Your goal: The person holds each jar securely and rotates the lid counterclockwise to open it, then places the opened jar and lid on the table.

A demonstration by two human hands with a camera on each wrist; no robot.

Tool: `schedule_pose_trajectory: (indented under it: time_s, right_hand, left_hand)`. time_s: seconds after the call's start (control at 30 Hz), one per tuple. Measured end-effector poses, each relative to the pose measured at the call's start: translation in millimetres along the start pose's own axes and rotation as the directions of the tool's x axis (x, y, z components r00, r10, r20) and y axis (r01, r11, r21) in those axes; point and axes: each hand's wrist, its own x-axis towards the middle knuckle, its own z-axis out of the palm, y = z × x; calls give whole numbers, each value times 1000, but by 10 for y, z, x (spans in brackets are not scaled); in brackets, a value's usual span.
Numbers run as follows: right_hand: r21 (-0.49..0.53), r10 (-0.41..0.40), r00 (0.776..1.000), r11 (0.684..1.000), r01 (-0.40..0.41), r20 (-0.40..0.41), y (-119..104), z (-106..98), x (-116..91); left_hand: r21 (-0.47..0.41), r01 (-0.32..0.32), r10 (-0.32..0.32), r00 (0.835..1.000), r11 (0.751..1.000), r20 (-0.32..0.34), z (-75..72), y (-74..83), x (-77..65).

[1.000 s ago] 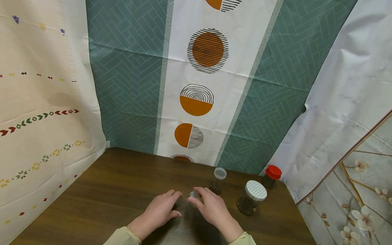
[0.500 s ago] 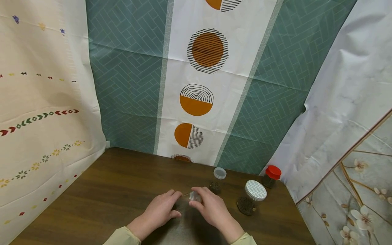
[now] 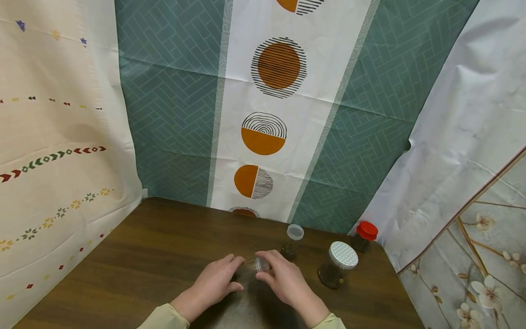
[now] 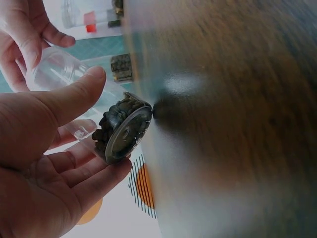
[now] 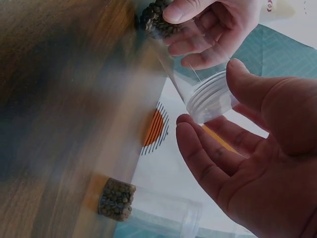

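A clear plastic jar (image 4: 74,128) stands tilted, with dark bean-like pieces (image 4: 116,119) gathered at its base. My left hand (image 3: 216,282) holds the jar's body, thumb (image 4: 81,96) on one side and fingers on the other. The low edge of the jar's base appears to touch the table. My right hand (image 3: 283,276) pinches the clear ribbed lid (image 5: 210,99) at the jar's upper end between thumb (image 5: 242,82) and fingers. In the head view most of the jar is hidden behind the left hand.
To the right on the brown wooden table (image 3: 164,233) stand a small clear-lidded jar (image 3: 289,250), a larger jar with a patterned white lid (image 3: 343,255) and a red-lidded jar (image 3: 367,231). A green and white curtain (image 3: 176,137) hangs along the back edge.
The right hand's fingers have shifted slightly around the lid, and more of the lid shows in the head view. My left hand stays in place, as do the other jars.
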Motion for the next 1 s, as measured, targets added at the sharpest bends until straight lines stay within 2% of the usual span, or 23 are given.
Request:
schedule_pose_trajectory:
  time_s: [0.43, 0.73, 1.0]
  right_hand:
    - [16, -51, 999, 999, 51, -17, 15, 11, -23]
    - [-29, 89, 996, 996, -90, -22, -10, 40, 43]
    - [-66, 107, 994, 992, -108, -11, -16, 49, 63]
  left_hand:
    - [9, 2, -2, 1000, 1000, 4, 1, 7, -6]
    - [4, 14, -14, 1000, 1000, 16, -2, 8, -12]
    - [9, 13, -13, 1000, 1000, 16, 6, -3, -9]
